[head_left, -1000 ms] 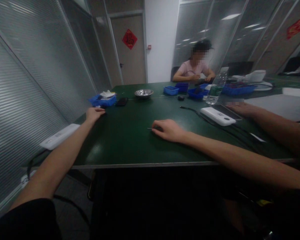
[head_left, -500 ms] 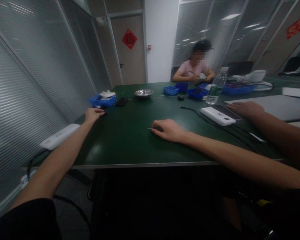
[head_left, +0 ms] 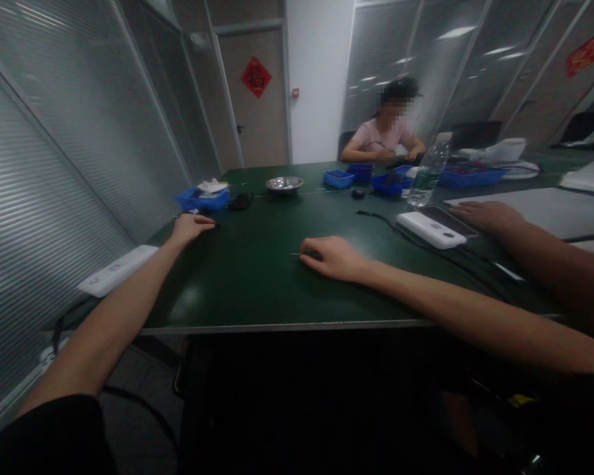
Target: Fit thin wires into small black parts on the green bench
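At left, the left hand (head_left: 194,227) pinches a small dark object (head_left: 217,226) at its fingertips, just nearer than the blue plastic basket (head_left: 202,198). Open green table (head_left: 242,277) spans to the right hand (head_left: 331,257), resting sideways above the near edge, fingers curled around a thin metallic pin (head_left: 296,254) pointing left.
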### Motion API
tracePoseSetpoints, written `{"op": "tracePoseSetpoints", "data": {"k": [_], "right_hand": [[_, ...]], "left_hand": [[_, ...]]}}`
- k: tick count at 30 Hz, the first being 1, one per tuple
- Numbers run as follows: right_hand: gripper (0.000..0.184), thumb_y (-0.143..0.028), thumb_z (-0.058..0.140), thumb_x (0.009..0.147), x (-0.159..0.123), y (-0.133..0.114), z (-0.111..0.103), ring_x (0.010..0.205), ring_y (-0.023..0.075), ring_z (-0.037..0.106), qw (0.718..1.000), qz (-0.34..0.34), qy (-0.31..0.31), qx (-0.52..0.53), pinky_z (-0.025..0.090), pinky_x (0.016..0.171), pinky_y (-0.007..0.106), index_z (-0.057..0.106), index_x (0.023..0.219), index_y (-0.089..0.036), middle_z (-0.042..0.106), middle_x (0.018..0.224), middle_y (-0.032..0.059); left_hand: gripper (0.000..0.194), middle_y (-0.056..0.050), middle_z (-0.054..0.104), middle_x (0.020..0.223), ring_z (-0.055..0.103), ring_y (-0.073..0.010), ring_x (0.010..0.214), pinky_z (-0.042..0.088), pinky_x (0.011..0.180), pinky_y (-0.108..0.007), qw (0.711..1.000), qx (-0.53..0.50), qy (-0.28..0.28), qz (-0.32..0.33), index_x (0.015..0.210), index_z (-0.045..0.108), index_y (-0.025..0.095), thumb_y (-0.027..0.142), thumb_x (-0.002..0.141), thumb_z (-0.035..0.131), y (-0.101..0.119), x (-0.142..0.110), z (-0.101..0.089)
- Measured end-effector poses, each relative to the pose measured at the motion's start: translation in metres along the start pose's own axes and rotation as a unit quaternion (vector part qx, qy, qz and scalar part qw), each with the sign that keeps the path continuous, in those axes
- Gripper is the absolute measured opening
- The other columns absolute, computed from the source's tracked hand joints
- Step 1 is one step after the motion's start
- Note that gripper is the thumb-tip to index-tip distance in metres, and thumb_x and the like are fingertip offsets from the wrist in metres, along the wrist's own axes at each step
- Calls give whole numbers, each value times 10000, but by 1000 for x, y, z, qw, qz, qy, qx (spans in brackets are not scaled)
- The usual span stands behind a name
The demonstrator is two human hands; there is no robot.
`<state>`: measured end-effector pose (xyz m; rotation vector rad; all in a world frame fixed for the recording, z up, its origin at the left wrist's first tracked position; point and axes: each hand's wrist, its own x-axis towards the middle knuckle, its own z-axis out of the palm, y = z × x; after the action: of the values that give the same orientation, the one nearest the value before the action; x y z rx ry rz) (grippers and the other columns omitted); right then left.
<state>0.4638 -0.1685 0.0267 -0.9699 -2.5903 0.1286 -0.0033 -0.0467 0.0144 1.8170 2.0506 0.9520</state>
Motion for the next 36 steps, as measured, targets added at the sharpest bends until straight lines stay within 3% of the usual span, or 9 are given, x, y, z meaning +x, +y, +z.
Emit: {"op": "tracePoseSetpoints", "data": {"k": [3, 8, 11, 13, 36], "right_hand": [[252, -389, 543, 1023, 0, 1, 2, 779, 176, 615, 1000, -4, 7, 1, 384, 693, 279, 654, 1141, -195, 714, 968, 58], [260, -395, 545, 1024, 0, 4, 4, 814, 184, 630, 1000, -15, 23, 8, 400, 722, 286, 647, 1165, -201, 719, 1017, 62], [255, -392, 550, 1021, 0, 4, 4, 818, 185, 631, 1000, -16, 26, 6, 400, 725, 286, 646, 1170, -208, 721, 1028, 61], [246, -386, 553, 1018, 0, 4, 4, 822, 186, 633, 1000, -15, 25, 5, 398, 721, 283, 648, 1162, -211, 722, 1030, 60], [211, -336, 560, 1019, -3, 0, 4, 804, 175, 620, 998, -49, 36, -7, 409, 726, 283, 649, 1155, -200, 706, 1028, 65]], "left_hand": [[343, -86, 799, 1081, 722, -273, 1044, 514, 1013, -380, 988, -52, -98, 104, 1072, 832, 207, 376, 773, 835, 29, -14, 14], [342, -80, 774, 1164, 702, -252, 1098, 507, 1027, -395, 923, -139, -249, 259, 1122, 811, 220, 419, 844, 791, 100, -65, 53], [317, -92, 767, 1123, 699, -234, 1051, 523, 961, -371, 879, -172, -293, 336, 1115, 804, 193, 402, 879, 771, 133, -96, 69], [294, -93, 762, 1099, 696, -218, 1015, 525, 912, -349, 864, -177, -296, 367, 1118, 798, 185, 381, 904, 754, 143, -110, 74], [188, -97, 764, 1056, 705, -200, 944, 531, 846, -327, 853, -175, -247, 424, 1054, 829, 207, 317, 932, 737, 146, -120, 76]]}}
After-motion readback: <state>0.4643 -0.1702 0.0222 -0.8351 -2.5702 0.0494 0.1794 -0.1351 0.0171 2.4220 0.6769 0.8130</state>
